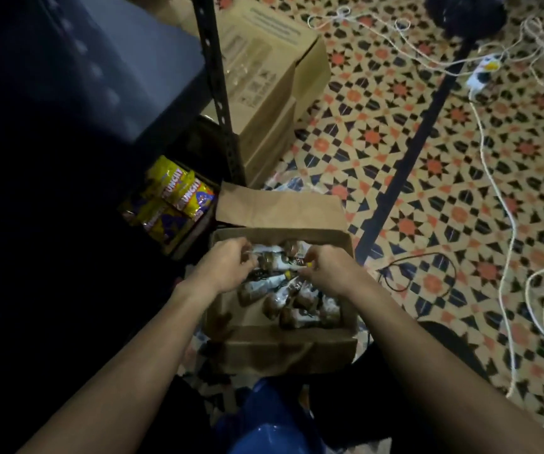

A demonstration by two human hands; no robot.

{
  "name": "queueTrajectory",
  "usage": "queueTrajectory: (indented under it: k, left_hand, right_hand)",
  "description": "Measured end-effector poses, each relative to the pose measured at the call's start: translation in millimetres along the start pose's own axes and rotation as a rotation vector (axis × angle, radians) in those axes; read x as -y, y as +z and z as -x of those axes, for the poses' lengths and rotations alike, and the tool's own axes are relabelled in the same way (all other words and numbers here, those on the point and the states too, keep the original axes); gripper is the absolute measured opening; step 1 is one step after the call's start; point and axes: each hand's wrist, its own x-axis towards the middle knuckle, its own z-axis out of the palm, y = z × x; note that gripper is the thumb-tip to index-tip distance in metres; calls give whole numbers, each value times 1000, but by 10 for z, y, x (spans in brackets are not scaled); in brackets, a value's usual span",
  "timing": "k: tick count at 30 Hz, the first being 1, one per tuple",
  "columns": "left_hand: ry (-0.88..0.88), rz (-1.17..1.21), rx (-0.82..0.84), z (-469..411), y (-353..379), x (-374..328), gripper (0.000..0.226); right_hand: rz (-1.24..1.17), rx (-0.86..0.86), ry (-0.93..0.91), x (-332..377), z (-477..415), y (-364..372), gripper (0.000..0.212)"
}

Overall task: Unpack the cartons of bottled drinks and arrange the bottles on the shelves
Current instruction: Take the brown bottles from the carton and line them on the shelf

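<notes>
Plainly the unpacking step is in hand, with shelving not yet begun for these bottles. An open carton (280, 350) sits on the patterned floor (428, 165) right in front of the person, its far flap folded back. Brown bottles (288, 301) with pale labels lie jumbled inside, mostly in the far and right part. Both hands are down in the carton at its far end. The left hand (228, 268) has its fingers curled onto the bottles there, and the right hand (331, 271) pinches close to a yellow cap (310, 264). So each grip looks clamped on the bottles. Whether it is on necks or on a clear wrap round them is too blurred to tell.

The shelves (133, 60) stand to the left, dark, with a perforated upright (218, 93) and yellow snack packets (174, 198) low down beside it. Closed cartons (264, 93) are stacked behind the upright, so much of the task is probably left.

The next move likely calls for freeing a bottle or two from the jumble. They would then be lifted clear of the carton wall, carried left and stood upright on a shelf.
</notes>
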Motion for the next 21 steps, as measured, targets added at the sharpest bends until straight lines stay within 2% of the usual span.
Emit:
queueTrajectory:
  k: [2,6,9,13,15,19,21]
  left_hand:
    - [-8,-23,39,-269,316,255,39]
    - [-15,-34,68,-680,937,676,36]
    - [-37,-39,102,-873,1319,911,31]
    - [-60,-78,160,-1044,1756,1117,29]
    - [-80,-134,167,-1082,1919,1196,36]
    - [-125,-262,180,-1118,2149,1347,65]
    - [-124,-346,185,-1123,2202,1394,70]
  right_hand:
    - [2,28,47,-162,-308,320,36]
    - [-74,56,181,-524,-848,968,22]
    - [-142,16,254,-745,-1199,1379,24]
    - [-226,-144,406,-996,-1507,1753,57]
    - [-230,-186,451,-1103,-1617,1855,64]
    - [-172,-176,453,-1272,-1797,1987,76]
    - [-120,-145,428,-1320,-1856,2034,84]
